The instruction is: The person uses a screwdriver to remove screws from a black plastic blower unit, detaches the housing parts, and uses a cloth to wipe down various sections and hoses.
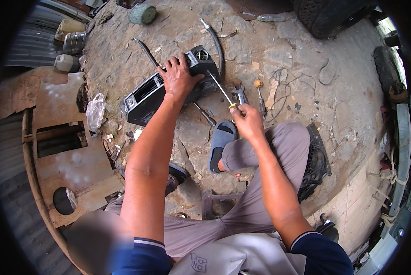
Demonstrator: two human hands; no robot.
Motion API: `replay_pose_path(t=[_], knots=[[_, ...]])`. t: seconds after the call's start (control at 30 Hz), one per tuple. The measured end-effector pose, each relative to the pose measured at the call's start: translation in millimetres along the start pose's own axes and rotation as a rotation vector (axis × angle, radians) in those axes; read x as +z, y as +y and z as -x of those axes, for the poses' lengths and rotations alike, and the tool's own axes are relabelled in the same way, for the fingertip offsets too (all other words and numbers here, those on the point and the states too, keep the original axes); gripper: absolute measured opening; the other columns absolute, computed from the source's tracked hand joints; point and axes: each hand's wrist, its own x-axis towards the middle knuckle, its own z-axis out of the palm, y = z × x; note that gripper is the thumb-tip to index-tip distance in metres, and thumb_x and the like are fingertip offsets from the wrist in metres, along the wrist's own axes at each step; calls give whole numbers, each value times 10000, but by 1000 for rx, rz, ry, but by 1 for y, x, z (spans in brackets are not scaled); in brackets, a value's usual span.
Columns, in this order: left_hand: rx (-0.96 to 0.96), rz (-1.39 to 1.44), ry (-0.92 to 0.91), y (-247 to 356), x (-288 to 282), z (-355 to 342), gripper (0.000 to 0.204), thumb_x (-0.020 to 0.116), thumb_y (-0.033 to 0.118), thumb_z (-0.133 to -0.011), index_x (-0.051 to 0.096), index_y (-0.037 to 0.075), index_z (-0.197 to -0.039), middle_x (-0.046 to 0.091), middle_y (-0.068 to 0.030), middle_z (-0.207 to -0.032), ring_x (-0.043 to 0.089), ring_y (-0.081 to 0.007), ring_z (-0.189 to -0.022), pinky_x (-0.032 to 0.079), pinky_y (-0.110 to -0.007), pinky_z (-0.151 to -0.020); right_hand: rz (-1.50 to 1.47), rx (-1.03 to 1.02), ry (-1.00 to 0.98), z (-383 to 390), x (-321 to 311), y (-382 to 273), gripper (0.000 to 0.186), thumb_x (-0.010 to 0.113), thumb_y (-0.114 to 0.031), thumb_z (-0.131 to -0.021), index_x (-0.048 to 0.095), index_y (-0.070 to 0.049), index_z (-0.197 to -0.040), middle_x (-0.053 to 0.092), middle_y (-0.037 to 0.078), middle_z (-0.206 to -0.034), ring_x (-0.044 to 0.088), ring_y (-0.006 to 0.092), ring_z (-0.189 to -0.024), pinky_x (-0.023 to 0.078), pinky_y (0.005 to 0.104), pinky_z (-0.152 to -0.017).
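Note:
My left hand [175, 78] grips the top of a long black housing [143, 112] with silver trim and a round fitting, which lies at an angle on the ground. My right hand [247, 120] holds a screwdriver [222, 90] with a yellow handle, its tip at the housing's dark side near my left thumb. Black hoses with metal ends [214, 41] lie around the housing. Just beyond my right hand are an open-end wrench [241, 94] and a slim tool [262, 103] near an orange knob [258, 83].
My sandaled foot [222, 133] is below the housing. Corrugated sheets [40, 32], containers [67, 63], a plastic bag [95, 112] and rusty cut metal [79, 162] stand or lie at the left. A green basket [142, 13] is behind. Tyres [320, 16] and a cord [288, 87] are at the right.

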Motion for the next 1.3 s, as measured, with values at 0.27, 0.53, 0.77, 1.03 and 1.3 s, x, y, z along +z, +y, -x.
replay_pose_path(t=[0.27,0.53,0.77,1.03,1.3], knots=[[0,14,-5,1,1,2,1003,822,613,-655,425,72,-1401,524,-196,-1301,475,-376,-1268,326,-614,-1039,151,-1,-124,5,-11,-17,361,679,-330,-918,654,29,-908,683,178,-799,672,314,-736,499,486,-728],[3,5,33,-3,2,3,1019,819,618,-656,415,72,-1416,521,-203,-1306,474,-379,-1270,333,-616,-1039,-730,541,-438,-7,-19,-18,329,672,-363,-937,666,-34,-949,602,37,-677,580,121,-515,411,283,-359],[-1,-8,15,2,2,4,1015,813,622,-662,415,65,-1412,522,-195,-1307,491,-383,-1247,330,-606,-1050,-972,613,-445,-4,-18,-19,363,658,-376,-955,636,-18,-901,630,63,-708,600,154,-508,455,342,-445],[2,-13,21,6,-2,5,1003,820,601,-665,423,64,-1413,521,-195,-1319,474,-374,-1273,329,-605,-1053,-59,-7,-110,-9,8,18,403,654,-413,-951,633,-16,-889,626,68,-687,549,136,-474,455,338,-453],[2,-1,10,3,-2,4,1028,819,613,-657,418,66,-1430,530,-192,-1307,475,-369,-1264,314,-604,-1058,376,-89,58,-4,-5,-3,422,634,-459,-960,628,-40,-904,573,19,-637,536,85,-487,400,262,-370]])
